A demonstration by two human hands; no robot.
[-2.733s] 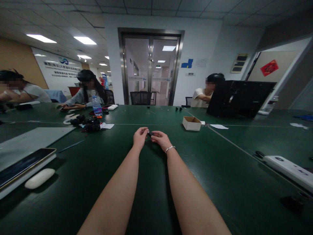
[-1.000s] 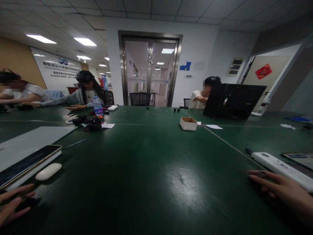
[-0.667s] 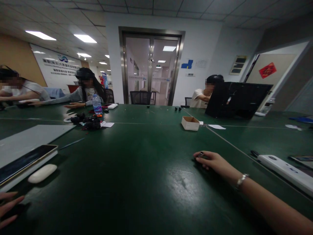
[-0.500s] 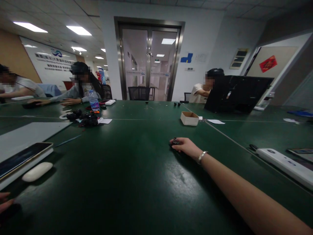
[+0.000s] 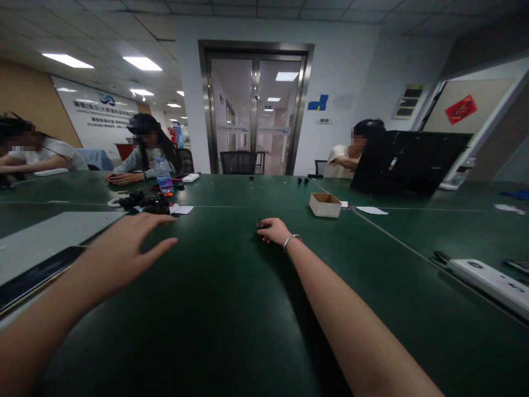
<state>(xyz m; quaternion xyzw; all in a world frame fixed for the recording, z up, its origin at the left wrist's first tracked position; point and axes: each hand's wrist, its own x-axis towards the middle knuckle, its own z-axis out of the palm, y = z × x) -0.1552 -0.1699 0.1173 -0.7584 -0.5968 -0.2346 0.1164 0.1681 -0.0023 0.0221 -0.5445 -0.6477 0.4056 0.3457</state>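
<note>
In the middle of the green table (image 5: 231, 286), my right hand (image 5: 276, 230) pinches a small dark cylinder with a shiny rim (image 5: 259, 223), held upright at the tabletop. Its exact kind is too small to make out. A silver bracelet (image 5: 291, 240) circles that wrist. My left hand (image 5: 124, 242) reaches in from the left with thumb and fingers apart, holding nothing. It hovers over the edge of a grey flat panel (image 5: 61, 229) and a dark-screened phone (image 5: 45, 275). Beyond its fingertips lies a heap of black parts (image 5: 155, 205) on white paper.
A small open cardboard box (image 5: 325, 206) stands right of my right hand. Farther right are a white power strip (image 5: 491, 284) and a large black screen (image 5: 409, 162). A water bottle (image 5: 163, 176) stands at the back left. Several people sit around the table.
My left hand has come up from the lower left corner over the table. My right hand has moved left with the small cylinder. The camera view has tilted up slightly.
</note>
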